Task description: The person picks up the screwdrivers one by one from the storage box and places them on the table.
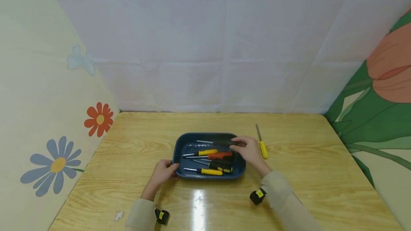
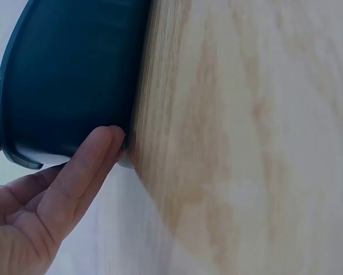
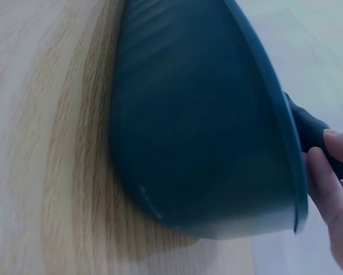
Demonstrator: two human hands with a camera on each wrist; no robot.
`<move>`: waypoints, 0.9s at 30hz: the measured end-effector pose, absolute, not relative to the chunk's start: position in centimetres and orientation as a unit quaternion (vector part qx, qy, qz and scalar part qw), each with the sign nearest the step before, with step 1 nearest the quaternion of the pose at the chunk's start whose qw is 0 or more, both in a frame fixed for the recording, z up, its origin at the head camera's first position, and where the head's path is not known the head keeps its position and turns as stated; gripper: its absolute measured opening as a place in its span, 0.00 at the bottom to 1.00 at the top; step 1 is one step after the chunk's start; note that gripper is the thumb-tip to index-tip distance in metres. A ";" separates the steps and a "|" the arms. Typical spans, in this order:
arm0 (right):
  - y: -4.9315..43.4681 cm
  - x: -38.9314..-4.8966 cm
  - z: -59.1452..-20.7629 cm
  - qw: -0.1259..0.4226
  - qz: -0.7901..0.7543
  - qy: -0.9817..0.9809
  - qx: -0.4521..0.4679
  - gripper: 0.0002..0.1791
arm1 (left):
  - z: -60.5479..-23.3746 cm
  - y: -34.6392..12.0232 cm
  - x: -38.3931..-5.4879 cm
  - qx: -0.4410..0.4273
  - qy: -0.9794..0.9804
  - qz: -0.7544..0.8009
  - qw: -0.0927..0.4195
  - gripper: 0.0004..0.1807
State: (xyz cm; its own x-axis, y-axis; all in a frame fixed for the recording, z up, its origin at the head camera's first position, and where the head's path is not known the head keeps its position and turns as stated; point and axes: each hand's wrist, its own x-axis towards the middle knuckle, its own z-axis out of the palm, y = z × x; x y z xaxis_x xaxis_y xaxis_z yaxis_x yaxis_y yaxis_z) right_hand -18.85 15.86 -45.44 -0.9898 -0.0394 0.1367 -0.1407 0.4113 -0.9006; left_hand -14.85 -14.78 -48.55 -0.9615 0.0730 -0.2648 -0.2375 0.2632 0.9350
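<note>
A dark blue tray (image 1: pixel 208 177) stands on the table with several screwdrivers lying in it. My left hand (image 1: pixel 162 171) grips its left end, thumb over the rim and fingers against the outer wall (image 2: pixel 74 74). At the right end, my right hand (image 1: pixel 248 149) pinches the dark handle of a screwdriver (image 1: pixel 221 143), whose shaft points left over the tray's back part. That handle (image 3: pixel 308 126) shows above the rim in the right wrist view. Below it in the tray lie a red-handled screwdriver (image 1: pixel 219 156), a black-and-yellow one (image 1: pixel 219 167) and yellow-handled ones (image 1: pixel 212 172).
A yellow-handled screwdriver (image 1: pixel 263 149) lies on the table (image 1: pixel 305 174) to the right of the tray, its shaft pointing to the back. A white wall cloth (image 1: pixel 221 45) hangs behind the table. A small white patch (image 1: pixel 118 216) marks the front left.
</note>
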 end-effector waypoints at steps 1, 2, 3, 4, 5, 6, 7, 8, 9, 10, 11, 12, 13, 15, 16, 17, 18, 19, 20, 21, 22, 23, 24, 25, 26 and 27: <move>16.0 -18.8 -45.5 0.047 0.544 -0.836 0.051 0.12 | -48.6 -14.8 -14.8 -0.053 0.784 0.605 0.128 0.13; 16.1 -18.7 -45.5 0.047 0.546 -0.835 0.050 0.12 | -48.6 -14.8 -14.8 -0.053 0.785 0.604 0.128 0.13; 16.2 -18.7 -45.6 0.049 0.547 -0.834 0.049 0.12 | -48.6 -14.8 -14.8 -0.053 0.785 0.604 0.128 0.13; 16.2 -18.6 -45.6 0.050 0.550 -0.833 0.049 0.12 | -48.6 -14.8 -14.8 -0.053 0.785 0.604 0.127 0.13; 16.3 -18.6 -45.7 0.052 0.551 -0.832 0.050 0.12 | -48.6 -14.8 -14.8 -0.054 0.785 0.604 0.127 0.13; 16.4 -18.5 -45.7 0.053 0.551 -0.832 0.046 0.12 | -48.6 -14.8 -14.8 -0.055 0.786 0.603 0.127 0.13; 16.5 -18.4 -45.8 0.054 0.553 -0.830 0.041 0.12 | -48.6 -14.8 -14.8 -0.054 0.788 0.600 0.128 0.13; 16.5 -18.4 -45.8 0.055 0.554 -0.830 0.035 0.12 | -48.6 -14.8 -14.8 -0.054 0.788 0.600 0.128 0.13; 16.6 -18.3 -45.8 0.057 0.556 -0.829 0.031 0.12 | -48.6 -14.8 -14.8 -0.054 0.788 0.600 0.128 0.13; 16.6 -18.2 -45.8 0.059 0.558 -0.827 0.027 0.12 | -48.6 -14.8 -14.8 -0.055 0.788 0.599 0.128 0.13; 16.7 -18.2 -45.8 0.059 0.561 -0.826 0.023 0.12 | -48.7 -14.8 -14.7 -0.054 0.788 0.600 0.128 0.13; 16.8 -18.1 -45.7 0.059 0.565 -0.823 0.017 0.13 | -48.7 -14.8 -14.7 -0.053 0.788 0.600 0.127 0.13; 16.8 -18.0 -45.7 0.058 0.570 -0.820 0.014 0.13 | -48.7 -14.8 -14.7 -0.053 0.788 0.600 0.127 0.13; 17.0 -17.8 -45.7 0.057 0.578 -0.814 0.011 0.13 | -48.7 -14.8 -14.7 -0.054 0.789 0.600 0.126 0.13; 17.1 -17.8 -45.6 0.054 0.580 -0.813 0.009 0.13 | -48.7 -14.8 -14.7 -0.054 0.789 0.599 0.125 0.13; 17.2 -17.7 -45.6 0.052 0.581 -0.812 0.008 0.14 | -48.7 -14.8 -14.7 -0.054 0.790 0.598 0.125 0.13; 17.4 -17.6 -45.6 0.050 0.582 -0.812 0.005 0.14 | -48.7 -14.8 -14.7 -0.053 0.790 0.598 0.125 0.14; 17.5 -17.6 -45.6 0.050 0.582 -0.811 0.004 0.14 | -48.7 -14.8 -14.7 -0.053 0.791 0.596 0.125 0.14; 17.7 -17.5 -45.5 0.051 0.582 -0.812 0.002 0.14 | -48.7 -14.9 -14.7 -0.050 0.791 0.597 0.124 0.14; 17.8 -17.5 -45.6 0.052 0.578 -0.814 0.001 0.14 | -48.8 -14.9 -14.7 -0.049 0.790 0.598 0.124 0.14; 18.0 -17.5 -45.6 0.053 0.576 -0.816 0.000 0.14 | -48.8 -14.9 -14.7 -0.047 0.790 0.599 0.122 0.14; 18.1 -17.5 -45.6 0.054 0.577 -0.815 -0.001 0.14 | -48.8 -14.9 -14.7 -0.045 0.790 0.599 0.122 0.13; 18.3 -17.4 -45.6 0.057 0.576 -0.815 -0.002 0.14 | -48.8 -14.9 -14.7 -0.044 0.791 0.598 0.121 0.13; 18.4 -17.4 -45.6 0.059 0.578 -0.814 -0.002 0.14 | -48.8 -14.9 -14.7 -0.043 0.792 0.597 0.121 0.13; 18.6 -17.4 -45.6 0.059 0.580 -0.813 -0.003 0.14 | -48.8 -14.9 -14.7 -0.043 0.791 0.598 0.121 0.13; 18.7 -17.3 -45.6 0.059 0.582 -0.811 -0.003 0.14 | -48.8 -14.8 -14.7 -0.044 0.791 0.598 0.121 0.13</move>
